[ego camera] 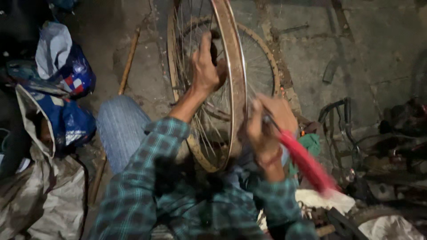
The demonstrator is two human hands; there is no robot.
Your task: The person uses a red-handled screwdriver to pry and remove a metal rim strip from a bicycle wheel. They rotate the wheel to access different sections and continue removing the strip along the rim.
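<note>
The right hand [267, 126] is closed around a red-handled tool [307, 162], blurred by motion; its metal tip is hard to make out where it meets the rim near the fingers. The handle slants down toward the lower right, the working end pointing up-left at the wheel. The left hand [205, 66], reaching from a teal checked sleeve [147, 178], grips the spokes inside the bicycle wheel [233, 80], its fingertips hidden behind the rim. That wheel stands nearly upright between the knees, seen almost edge-on, its long axis running from the lap up and away; its top is cut off by the frame edge. One second wheel [262, 66] lies flat on the concrete floor [364, 53] just behind it, partly covered. Two blue plastic bags [66, 71] sit at the left. Dark bicycle parts [347, 129] at the right are too dim to tell apart.
</note>
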